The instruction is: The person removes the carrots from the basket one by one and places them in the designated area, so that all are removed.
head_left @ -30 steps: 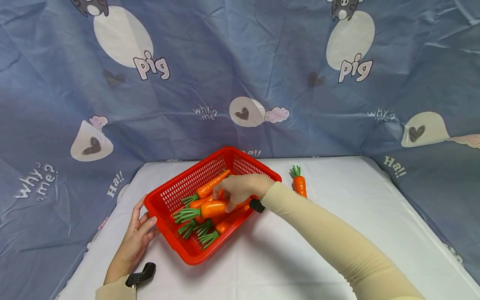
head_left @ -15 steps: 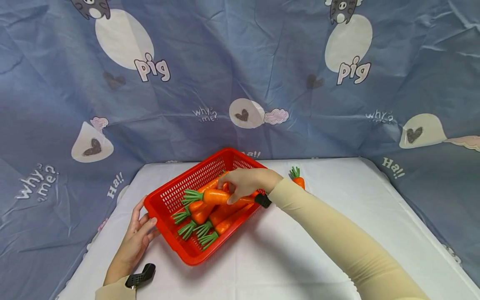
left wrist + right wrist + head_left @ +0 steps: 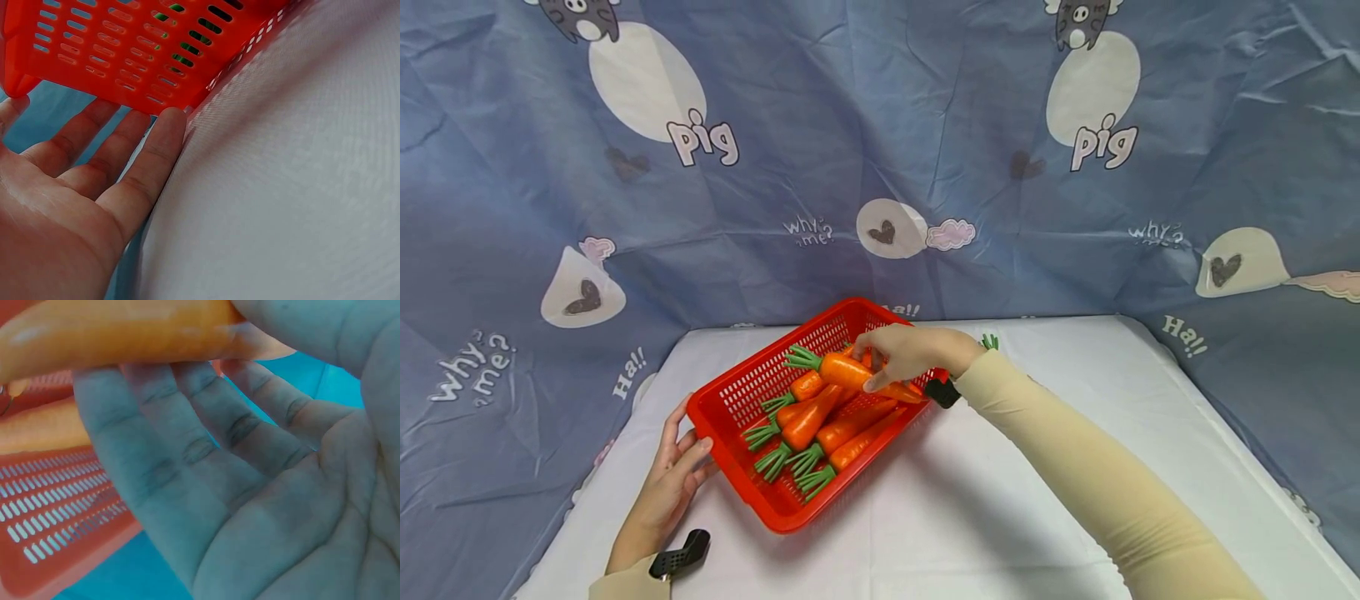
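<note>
My right hand (image 3: 898,354) pinches an orange carrot (image 3: 842,372) with green stalks, raised over a red perforated plastic basket (image 3: 786,518). In the right wrist view, the thumb lies on one side of the carrot (image 3: 125,331) and the fingertips on the other. Several more carrots (image 3: 808,421) lie inside the basket, mostly with stalks toward the lower left. At the basket's left end, my left hand (image 3: 666,479) holds the rim, with the thumb over it. Its fingers (image 3: 134,175) press the outer wall in the left wrist view.
A white-covered table (image 3: 917,517) carries the basket. Right of it, green stalks of another carrot (image 3: 990,342) show behind the right sleeve, the rest hidden. A blue printed cloth (image 3: 790,150) hangs behind the table.
My right hand has lifted the carrot up and to the right, uncovering carrots beneath it. My right forearm now hides most of the loose carrot on the table. The left hand and basket stay put.
</note>
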`<state>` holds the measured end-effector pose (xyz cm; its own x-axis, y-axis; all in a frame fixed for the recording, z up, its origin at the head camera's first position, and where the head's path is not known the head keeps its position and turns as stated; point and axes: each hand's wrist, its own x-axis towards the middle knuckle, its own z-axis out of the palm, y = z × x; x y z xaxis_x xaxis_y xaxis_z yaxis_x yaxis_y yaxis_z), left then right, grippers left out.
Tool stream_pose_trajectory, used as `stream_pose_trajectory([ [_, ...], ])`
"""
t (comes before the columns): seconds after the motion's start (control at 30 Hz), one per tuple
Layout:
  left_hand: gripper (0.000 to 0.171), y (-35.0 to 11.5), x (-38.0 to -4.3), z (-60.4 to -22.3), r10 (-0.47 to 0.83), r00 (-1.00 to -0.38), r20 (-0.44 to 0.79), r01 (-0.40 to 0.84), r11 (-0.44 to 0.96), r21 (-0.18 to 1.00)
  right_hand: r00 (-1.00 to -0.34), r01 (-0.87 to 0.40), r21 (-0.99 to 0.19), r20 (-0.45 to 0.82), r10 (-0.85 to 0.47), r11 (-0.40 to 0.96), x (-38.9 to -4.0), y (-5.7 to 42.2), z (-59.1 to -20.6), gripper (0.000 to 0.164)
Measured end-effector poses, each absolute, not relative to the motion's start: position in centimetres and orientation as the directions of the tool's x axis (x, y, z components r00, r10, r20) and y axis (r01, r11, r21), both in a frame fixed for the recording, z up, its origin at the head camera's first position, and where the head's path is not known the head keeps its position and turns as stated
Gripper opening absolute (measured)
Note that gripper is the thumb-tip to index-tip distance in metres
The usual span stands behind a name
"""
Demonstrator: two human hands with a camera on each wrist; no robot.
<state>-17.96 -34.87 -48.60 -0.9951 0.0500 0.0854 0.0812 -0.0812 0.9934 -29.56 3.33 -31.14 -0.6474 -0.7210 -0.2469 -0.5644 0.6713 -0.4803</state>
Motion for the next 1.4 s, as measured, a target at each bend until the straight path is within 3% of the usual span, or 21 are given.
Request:
stream_pose_trajectory([
  [0.23,0.074,-34.8,-18.0,-48.6,0.047,-0.996,0.077,0.073,-0.078,0.994,-0.681,-0.448,-0.578,-0.274,-0.679,0.682,-29.8,4.8,-31.1,0.045],
  [1.4,0.074,-34.7,-17.9,-48.5,0.048,-0.995,0.091,0.087,-0.082,0.993,-0.779,-0.258,-0.72,-0.24,-0.58,0.644,-31.0,12.5,-33.0,0.051],
])
